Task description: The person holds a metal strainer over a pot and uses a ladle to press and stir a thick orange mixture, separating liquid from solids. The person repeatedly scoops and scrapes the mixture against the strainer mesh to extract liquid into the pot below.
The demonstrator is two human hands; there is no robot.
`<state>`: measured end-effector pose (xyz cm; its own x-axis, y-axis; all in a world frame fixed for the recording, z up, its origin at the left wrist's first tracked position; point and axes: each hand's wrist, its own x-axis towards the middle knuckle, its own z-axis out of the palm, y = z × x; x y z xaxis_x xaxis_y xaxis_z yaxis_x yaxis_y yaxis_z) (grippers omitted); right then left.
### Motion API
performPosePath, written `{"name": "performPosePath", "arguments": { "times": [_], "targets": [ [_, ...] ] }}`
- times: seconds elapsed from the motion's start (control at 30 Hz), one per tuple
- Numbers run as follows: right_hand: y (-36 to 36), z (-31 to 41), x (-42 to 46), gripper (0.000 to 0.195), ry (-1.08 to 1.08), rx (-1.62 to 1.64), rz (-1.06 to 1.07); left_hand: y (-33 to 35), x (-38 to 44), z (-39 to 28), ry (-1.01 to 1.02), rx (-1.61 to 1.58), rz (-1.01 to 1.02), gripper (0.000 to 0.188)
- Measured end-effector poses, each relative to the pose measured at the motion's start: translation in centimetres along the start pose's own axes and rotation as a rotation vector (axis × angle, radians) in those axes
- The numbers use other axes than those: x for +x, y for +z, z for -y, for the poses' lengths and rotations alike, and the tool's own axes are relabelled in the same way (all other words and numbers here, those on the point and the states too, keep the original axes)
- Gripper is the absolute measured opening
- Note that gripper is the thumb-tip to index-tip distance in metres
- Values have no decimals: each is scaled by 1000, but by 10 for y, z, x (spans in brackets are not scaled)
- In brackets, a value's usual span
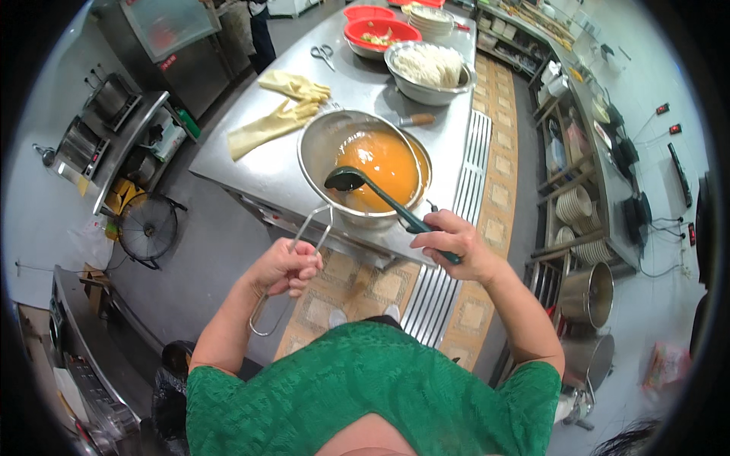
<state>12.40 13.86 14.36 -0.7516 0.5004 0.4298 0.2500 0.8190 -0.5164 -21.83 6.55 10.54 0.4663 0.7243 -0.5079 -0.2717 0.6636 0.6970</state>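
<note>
My left hand [293, 266] grips the wire handle of a round metal strainer [311, 168] near the corner of the steel table. An orange liquid [381, 162] shows inside the strainer's rim. Beneath it stands a metal bowl [368, 221], its right rim showing past the strainer. In my right hand [459, 245] is the handle of a dark green ladle [388, 199]. The ladle's head lies over the strainer's left side, at the edge of the liquid. Whether the ladle holds any liquid, I cannot tell.
On the steel table [256, 174] lie yellow rubber gloves [268, 128], scissors [323, 56] and a wooden-handled tool [416, 119]. Farther back stand a bowl of pale shredded food [429, 65], red baskets [365, 29] and stacked plates [432, 24]. Shelves [570, 188] line the right; a person [261, 37] stands behind.
</note>
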Motion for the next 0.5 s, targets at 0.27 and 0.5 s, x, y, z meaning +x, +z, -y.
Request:
{"name": "performPosePath", "arguments": {
  "times": [0.27,0.5],
  "targets": [
    [-32,18,-37,41,1,-204,69,0,0,-2,-2,37,-25,14],
    [-8,-10,-27,34,66,-265,51,6,2,-3,52,84,-72,13]
  ]
}}
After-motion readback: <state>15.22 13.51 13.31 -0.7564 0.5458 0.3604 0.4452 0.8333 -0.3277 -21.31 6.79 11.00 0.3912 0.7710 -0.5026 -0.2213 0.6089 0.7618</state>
